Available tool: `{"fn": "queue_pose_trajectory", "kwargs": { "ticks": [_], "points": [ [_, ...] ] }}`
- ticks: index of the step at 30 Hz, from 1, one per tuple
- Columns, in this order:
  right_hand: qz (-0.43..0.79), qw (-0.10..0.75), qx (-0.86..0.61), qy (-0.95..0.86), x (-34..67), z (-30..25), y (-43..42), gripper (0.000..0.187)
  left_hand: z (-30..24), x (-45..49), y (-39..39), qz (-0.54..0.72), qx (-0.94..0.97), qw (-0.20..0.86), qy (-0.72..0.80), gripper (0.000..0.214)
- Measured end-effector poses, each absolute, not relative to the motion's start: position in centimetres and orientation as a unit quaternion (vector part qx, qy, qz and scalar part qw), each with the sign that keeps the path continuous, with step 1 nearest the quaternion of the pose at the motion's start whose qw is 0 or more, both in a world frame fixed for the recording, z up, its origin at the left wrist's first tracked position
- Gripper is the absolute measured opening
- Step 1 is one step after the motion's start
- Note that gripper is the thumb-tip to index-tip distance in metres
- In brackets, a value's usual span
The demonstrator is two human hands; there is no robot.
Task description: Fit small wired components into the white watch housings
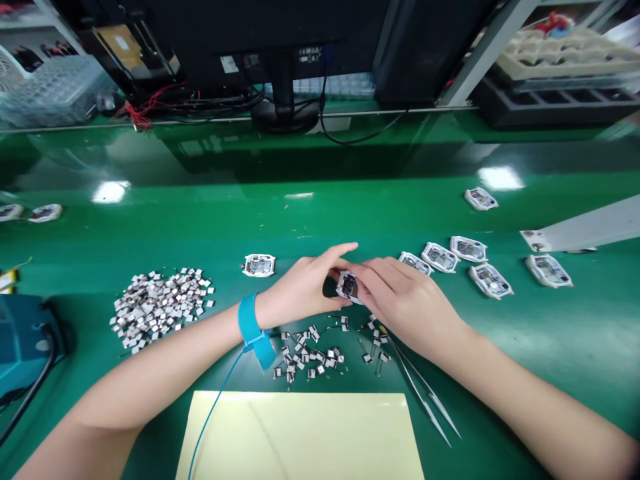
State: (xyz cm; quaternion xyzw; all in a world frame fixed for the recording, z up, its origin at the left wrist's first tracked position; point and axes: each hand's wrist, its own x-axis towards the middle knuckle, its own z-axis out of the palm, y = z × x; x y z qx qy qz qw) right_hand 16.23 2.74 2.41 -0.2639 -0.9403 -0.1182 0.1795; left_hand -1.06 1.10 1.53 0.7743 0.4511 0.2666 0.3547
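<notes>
From the head view, a small white-framed circuit module (349, 287) is held in a narrow grip between the left hand (303, 287) and right hand (407, 303), above the green table (320, 210), with steel tweezers (423, 390) just beside the right hand and a heap of small components (163, 308) off to the left.

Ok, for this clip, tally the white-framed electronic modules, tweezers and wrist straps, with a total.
White-framed electronic modules lying on the green bench mat: 9
White-framed electronic module held between the left hand and right hand: 1
Tweezers: 1
Blue wrist strap: 1
Total: 12
</notes>
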Motion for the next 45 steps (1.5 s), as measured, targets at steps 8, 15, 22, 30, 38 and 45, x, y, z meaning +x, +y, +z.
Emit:
{"fn": "queue_pose_trajectory", "kwargs": {
  "ticks": [8, 15, 22, 30, 38, 45],
  "points": [
    [-0.105, 0.237, -0.218, -0.941, 16.5, 2.5, 2.7, 0.006, 2.6, -0.8, 0.5, 0.272, 0.755, 0.387, 0.454, 0.07],
    [0.047, 0.366, -0.266, -0.891, 16.7, 2.2, 2.2, 0.016, 2.9, -0.4, -0.2, 0.337, 0.716, 0.407, 0.456, 0.063],
    [0.023, 0.345, -0.296, -0.891, 16.8, 3.3, 2.0, 0.012, 3.5, -0.2, -0.9, 0.369, 0.706, 0.386, 0.465, 0.059],
    [0.184, 0.348, -0.345, -0.852, 16.8, 3.6, 2.3, 0.008, 3.6, -0.2, -1.0, 0.376, 0.703, 0.391, 0.46, 0.059],
    [0.23, 0.341, -0.329, -0.85, 16.9, 4.3, 2.4, 0.009, 3.8, 0.0, -1.5, 0.386, 0.695, 0.396, 0.46, 0.059],
    [0.143, 0.326, -0.331, -0.874, 17.1, 4.5, 2.3, 0.006, 3.6, 0.2, -1.6, 0.392, 0.688, 0.405, 0.457, 0.056]
  ]
}}
